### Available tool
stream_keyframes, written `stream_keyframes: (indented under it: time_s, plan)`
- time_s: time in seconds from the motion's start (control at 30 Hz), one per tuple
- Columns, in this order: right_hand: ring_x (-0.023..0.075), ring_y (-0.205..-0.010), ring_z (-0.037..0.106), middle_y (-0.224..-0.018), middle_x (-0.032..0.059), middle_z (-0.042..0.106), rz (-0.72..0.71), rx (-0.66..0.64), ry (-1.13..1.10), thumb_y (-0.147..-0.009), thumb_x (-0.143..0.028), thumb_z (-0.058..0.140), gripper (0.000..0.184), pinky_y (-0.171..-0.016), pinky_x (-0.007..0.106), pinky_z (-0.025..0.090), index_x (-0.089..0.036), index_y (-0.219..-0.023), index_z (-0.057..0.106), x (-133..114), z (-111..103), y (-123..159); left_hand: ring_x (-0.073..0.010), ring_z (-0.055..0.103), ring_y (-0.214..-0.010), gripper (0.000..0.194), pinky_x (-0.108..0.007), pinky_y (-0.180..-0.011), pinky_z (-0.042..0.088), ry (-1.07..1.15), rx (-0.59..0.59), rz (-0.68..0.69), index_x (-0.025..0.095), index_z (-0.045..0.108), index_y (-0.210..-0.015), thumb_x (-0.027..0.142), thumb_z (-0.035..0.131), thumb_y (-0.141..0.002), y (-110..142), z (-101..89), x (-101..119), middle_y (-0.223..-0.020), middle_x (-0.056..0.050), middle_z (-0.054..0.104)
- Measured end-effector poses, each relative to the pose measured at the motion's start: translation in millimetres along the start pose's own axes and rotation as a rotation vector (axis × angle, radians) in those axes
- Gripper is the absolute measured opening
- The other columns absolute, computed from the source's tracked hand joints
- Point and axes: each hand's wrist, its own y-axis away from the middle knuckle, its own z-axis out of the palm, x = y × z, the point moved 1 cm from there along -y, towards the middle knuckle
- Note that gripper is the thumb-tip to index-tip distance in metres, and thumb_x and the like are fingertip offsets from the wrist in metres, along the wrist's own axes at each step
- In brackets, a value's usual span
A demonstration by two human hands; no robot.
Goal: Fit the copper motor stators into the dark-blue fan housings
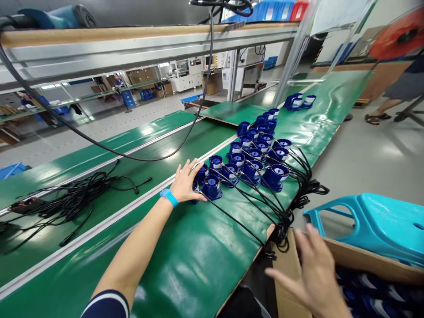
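Note:
My left hand (186, 182) reaches out over the green bench (185, 260), fingers spread and resting against the nearest blue round parts (212, 185) at the front of a cluster. Several such blue parts (261, 150) stand in rows, each with a black cable (251, 207) running to the bench edge. A blue band (168, 197) is on my left wrist. My right hand (314, 274) hovers open, fingers apart and slightly blurred, over a cardboard box (288, 269) at the bench edge; the box holds more blue parts (371, 287).
A bundle of black cables (66, 203) lies on the green conveyor at left. A thick black cable (205, 88) hangs from the overhead shelf. A turquoise plastic stool (380, 225) stands right of the box. More blue parts (300, 101) sit farther along. Another person's legs (394, 101) show far right.

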Motion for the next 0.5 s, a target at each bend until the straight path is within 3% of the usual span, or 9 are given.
stream_keyframes:
  time_s: [0.1,0.2,0.3,0.4,0.5]
  plan:
    - [0.0452,-0.145,0.021,-0.165,0.0083,0.006,-0.011,0.026,0.044,-0.089,-0.052,0.060,0.094,-0.114,0.071,0.026,-0.033,-0.161,0.003,-24,47,35,-0.0455,0.004,-0.152,0.140,-0.069,-0.119,0.014,0.029,-0.083,0.046,0.031,0.009,-0.159,0.081,0.079,-0.049,0,3.0,-9,-0.167,-0.012,0.005]
    - [0.0478,-0.146,0.017,-0.164,0.0107,-0.001,0.165,0.144,0.085,-0.091,-0.034,0.055,0.088,-0.109,0.074,0.030,-0.028,-0.161,0.003,-13,75,24,-0.0435,0.010,-0.152,0.127,-0.061,-0.121,0.020,0.008,-0.154,0.141,0.031,0.021,-0.158,0.078,0.079,-0.056,-12,12.2,-6,-0.166,-0.013,0.012]
    - [0.0501,-0.142,0.025,-0.163,0.0196,0.005,0.275,0.221,0.124,-0.088,-0.030,0.058,0.084,-0.104,0.068,0.040,-0.017,-0.160,0.016,20,73,-18,-0.0423,0.017,-0.151,0.118,-0.054,-0.122,0.024,-0.010,-0.148,0.129,0.027,0.028,-0.156,0.081,0.073,-0.061,-25,22.2,3,-0.163,-0.015,0.023]
    - [0.0446,-0.135,0.041,-0.161,0.0196,0.018,0.206,0.010,0.259,-0.084,-0.019,0.052,0.079,-0.095,0.057,0.051,-0.018,-0.157,0.025,54,63,-58,-0.0424,0.021,-0.150,0.117,-0.054,-0.122,0.025,-0.027,-0.094,0.070,0.029,0.030,-0.156,0.087,0.066,-0.061,-35,29.2,15,-0.161,-0.015,0.029]
    - [0.0387,-0.126,0.051,-0.157,0.0178,0.031,0.072,-0.156,0.387,-0.077,-0.014,0.045,0.082,-0.083,0.049,0.054,-0.019,-0.156,0.027,86,55,-81,-0.0430,0.020,-0.150,0.113,-0.058,-0.121,0.024,-0.040,-0.068,0.029,0.032,0.031,-0.155,0.091,0.060,-0.061,-44,32.4,28,-0.160,-0.013,0.031]
